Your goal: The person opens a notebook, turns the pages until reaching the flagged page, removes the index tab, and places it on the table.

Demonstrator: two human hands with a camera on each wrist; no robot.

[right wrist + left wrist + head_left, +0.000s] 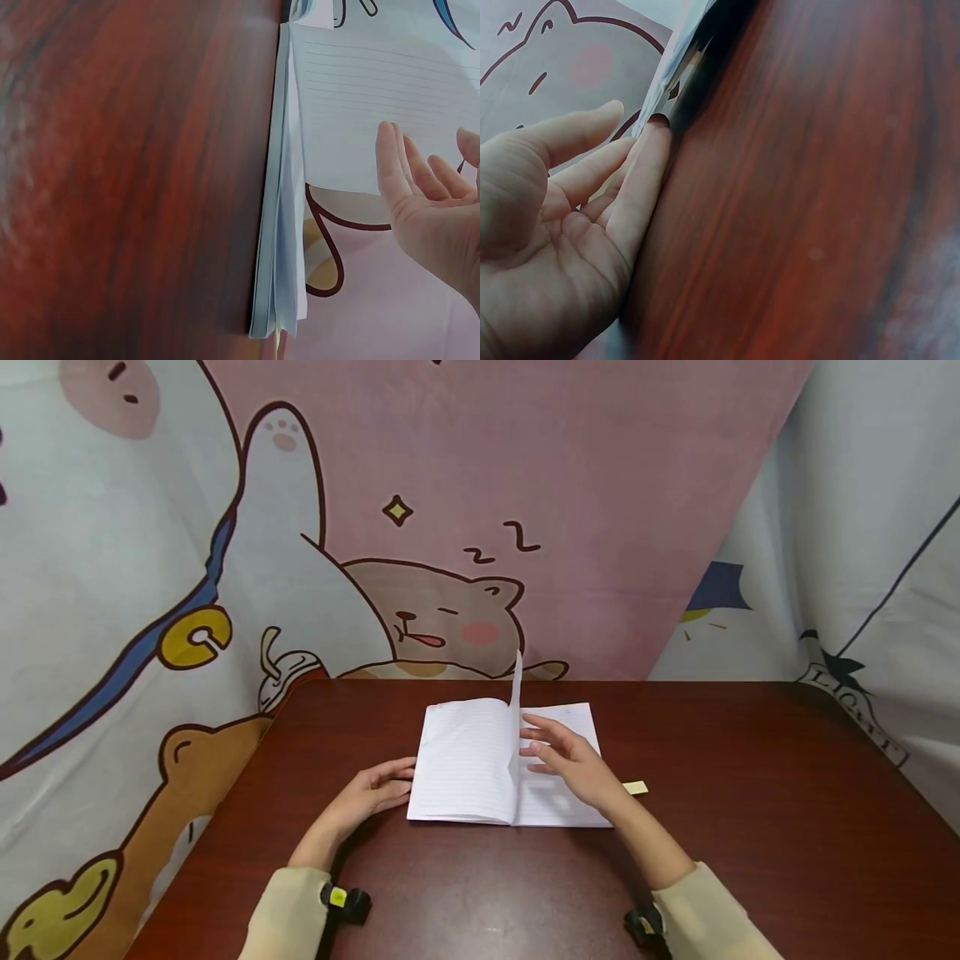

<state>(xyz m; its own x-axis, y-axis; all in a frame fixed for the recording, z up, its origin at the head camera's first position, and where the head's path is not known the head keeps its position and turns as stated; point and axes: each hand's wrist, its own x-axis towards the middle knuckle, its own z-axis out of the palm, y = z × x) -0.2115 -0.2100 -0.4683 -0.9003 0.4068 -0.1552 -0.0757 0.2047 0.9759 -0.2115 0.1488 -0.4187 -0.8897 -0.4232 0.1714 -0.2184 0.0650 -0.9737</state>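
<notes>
An open notebook (pixel 465 768) with lined white pages lies on the table, one page (pixel 516 718) standing upright near its middle. My left hand (pixel 373 789) rests at the notebook's left edge; in the left wrist view its extended fingers (pixel 641 180) reach the edge of the pages. Over the right-hand side is my right hand (pixel 573 764), its fingers spread and pointing left beside the raised page. From the right wrist view, the lined page (pixel 360 112) stands behind the fingers (pixel 390 161), with nothing gripped between them.
A pale yellow strip (pixel 636 787) sticks out past the notebook's right edge. The dark reddish-brown table (pixel 750 802) meets a cartoon-printed cloth (pixel 600 510) at its back and sides. Both wrists wear small black devices (pixel 352 903) below cream sleeves.
</notes>
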